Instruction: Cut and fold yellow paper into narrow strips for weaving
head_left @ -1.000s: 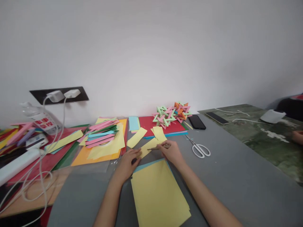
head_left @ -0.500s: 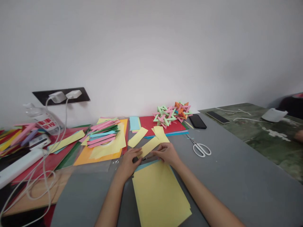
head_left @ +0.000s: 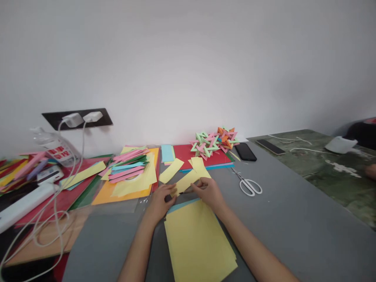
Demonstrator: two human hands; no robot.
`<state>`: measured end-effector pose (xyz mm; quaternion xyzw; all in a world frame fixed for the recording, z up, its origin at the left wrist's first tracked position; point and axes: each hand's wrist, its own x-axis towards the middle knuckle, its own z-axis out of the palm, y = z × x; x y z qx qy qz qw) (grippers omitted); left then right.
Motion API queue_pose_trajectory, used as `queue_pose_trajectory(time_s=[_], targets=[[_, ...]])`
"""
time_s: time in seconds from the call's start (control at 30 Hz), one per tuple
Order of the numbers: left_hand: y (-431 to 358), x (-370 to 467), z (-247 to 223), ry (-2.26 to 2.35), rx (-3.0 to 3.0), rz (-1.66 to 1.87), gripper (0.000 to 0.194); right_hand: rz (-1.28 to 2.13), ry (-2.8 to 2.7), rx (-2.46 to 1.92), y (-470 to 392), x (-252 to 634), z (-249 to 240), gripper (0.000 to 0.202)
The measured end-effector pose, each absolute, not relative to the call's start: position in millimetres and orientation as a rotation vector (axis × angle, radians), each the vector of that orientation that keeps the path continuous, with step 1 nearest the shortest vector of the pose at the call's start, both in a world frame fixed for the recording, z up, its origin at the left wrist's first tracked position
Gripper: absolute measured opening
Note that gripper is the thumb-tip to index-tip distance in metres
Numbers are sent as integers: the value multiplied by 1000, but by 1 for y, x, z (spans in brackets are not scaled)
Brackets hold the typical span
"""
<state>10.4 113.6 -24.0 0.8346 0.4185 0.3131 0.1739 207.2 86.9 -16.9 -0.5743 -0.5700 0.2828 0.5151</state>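
Note:
My left hand presses its fingertips on the near end of a yellow paper strip. My right hand has its fingers closed in a pinch around a slim, dark-tipped, pen-like stick, whose tip points left along the strip's near edge. Two more yellow strips lie beyond: one to the left and one to the right. Below my hands is a stack of yellow sheets, with blue paper showing at its far edge.
White-handled scissors and a black phone lie to the right. Folded paper stars sit on red paper at the back. Left are colored strips, a bottle and white cables. Another person's hand shows far right.
My right fingers have shifted slightly, and the pen-like stick's tip has moved up to the yellow strip's edge. My left hand stays in place.

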Motion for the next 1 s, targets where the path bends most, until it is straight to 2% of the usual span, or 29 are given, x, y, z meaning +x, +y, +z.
queue_pose_trajectory(time_s=[1.0], targets=[[114,10,-25,1188,2352,904,20,428,-1315,-1575,109,267,-33,34]])
